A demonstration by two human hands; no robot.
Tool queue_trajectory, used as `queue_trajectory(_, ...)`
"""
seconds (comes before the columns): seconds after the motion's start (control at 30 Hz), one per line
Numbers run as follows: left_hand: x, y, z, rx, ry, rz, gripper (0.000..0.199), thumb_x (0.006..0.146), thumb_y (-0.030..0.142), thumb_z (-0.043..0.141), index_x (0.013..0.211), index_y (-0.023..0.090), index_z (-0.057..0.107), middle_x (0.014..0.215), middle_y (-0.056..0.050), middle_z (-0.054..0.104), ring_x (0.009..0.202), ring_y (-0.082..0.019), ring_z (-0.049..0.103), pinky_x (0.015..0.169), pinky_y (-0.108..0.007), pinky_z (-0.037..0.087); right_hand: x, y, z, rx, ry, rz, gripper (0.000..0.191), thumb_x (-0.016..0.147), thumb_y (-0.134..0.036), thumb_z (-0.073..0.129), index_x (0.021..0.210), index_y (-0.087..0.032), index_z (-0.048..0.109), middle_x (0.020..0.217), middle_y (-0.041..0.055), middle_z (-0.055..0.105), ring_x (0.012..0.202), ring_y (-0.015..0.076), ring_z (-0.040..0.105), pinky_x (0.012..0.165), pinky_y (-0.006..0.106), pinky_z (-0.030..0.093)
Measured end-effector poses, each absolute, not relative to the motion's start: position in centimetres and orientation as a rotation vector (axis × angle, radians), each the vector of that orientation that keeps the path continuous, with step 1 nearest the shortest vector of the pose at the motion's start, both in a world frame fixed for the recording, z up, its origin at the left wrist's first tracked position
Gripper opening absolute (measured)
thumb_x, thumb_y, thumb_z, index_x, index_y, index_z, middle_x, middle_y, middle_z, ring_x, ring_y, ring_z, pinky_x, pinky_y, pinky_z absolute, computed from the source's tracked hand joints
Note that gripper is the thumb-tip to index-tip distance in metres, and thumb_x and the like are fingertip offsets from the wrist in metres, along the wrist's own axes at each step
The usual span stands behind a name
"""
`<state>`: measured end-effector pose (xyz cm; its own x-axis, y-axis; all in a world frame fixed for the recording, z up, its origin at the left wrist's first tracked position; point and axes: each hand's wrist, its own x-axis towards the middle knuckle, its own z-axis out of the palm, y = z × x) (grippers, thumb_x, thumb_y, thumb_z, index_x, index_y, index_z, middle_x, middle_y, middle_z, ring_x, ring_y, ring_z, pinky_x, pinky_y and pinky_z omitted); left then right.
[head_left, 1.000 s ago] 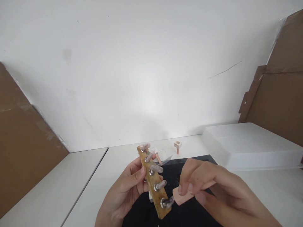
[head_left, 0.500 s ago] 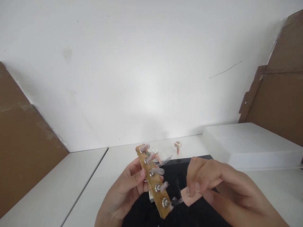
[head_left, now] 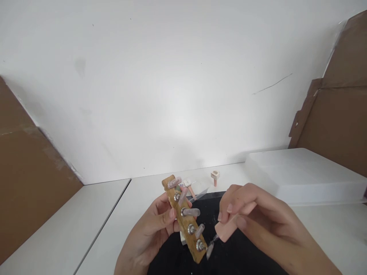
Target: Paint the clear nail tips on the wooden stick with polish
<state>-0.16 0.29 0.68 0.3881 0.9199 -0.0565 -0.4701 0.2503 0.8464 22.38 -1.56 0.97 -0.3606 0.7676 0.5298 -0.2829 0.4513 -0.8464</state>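
Observation:
My left hand [head_left: 153, 225] is closed around a narrow wooden strip [head_left: 186, 223], tilted over the black surface. Along it stand several round metal holders bearing clear, pinkish nail tips [head_left: 191, 212]. My right hand [head_left: 252, 215] pinches a pale pink brush handle [head_left: 226, 228], which looks like a nail polish cap. Its thin dark brush [head_left: 213, 240] points down-left at the nail tip [head_left: 210, 250] on the strip's lowest holder; whether they touch, I cannot tell. Part of a small white object [head_left: 182, 238] shows under my left fingers.
A black mat or tray [head_left: 223, 256] lies beneath my hands on the white table [head_left: 100, 214]. Behind it are a white piece with a pink stem [head_left: 215, 176] and a similar one [head_left: 188, 185]. A translucent white box [head_left: 304, 175] sits right; brown cardboard [head_left: 31, 172] borders the left.
The brush handle in my right hand has shifted slightly left and down and now tilts more steeply. The wooden strip has turned slightly in my left hand.

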Motion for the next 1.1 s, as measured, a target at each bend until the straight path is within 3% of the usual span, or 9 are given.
queue_trajectory(0.4,0.26,0.24,0.71,0.857,0.606,1.022,0.031,0.064,0.024,0.088,0.093,0.023,0.08,0.083,0.0,0.08,0.08,-0.017,0.076,0.071,-0.021,0.058,22.86,-1.2,0.85,-0.476,-1.706,1.16,0.015,0.103,-0.028,0.047,0.097,-0.033,0.06,0.083,-0.0018,0.074,0.081,0.014,0.063,0.072,0.025,0.046)
queue_trajectory(0.8,0.35,0.18,0.97,0.846,0.65,1.023,0.031,0.062,0.027,0.09,0.092,0.024,0.08,0.081,0.0,0.078,0.078,-0.016,0.074,0.07,-0.022,0.056,22.47,-1.45,1.53,-0.49,-1.621,1.193,0.017,0.098,-0.038,0.057,0.089,-0.026,0.063,0.076,0.0017,0.072,0.069,0.0156,0.066,0.069,0.031,0.048)
queue_trajectory(1.1,0.31,0.17,0.95,0.836,0.667,1.032,0.033,0.061,0.027,0.09,0.092,0.025,0.08,0.081,0.0,0.077,0.077,-0.016,0.074,0.069,-0.023,0.055,22.7,-1.8,1.57,-0.622,-1.619,1.166,0.014,0.092,-0.018,0.062,0.082,-0.026,0.065,0.071,0.0006,0.074,0.074,0.0177,0.066,0.068,0.03,0.048)
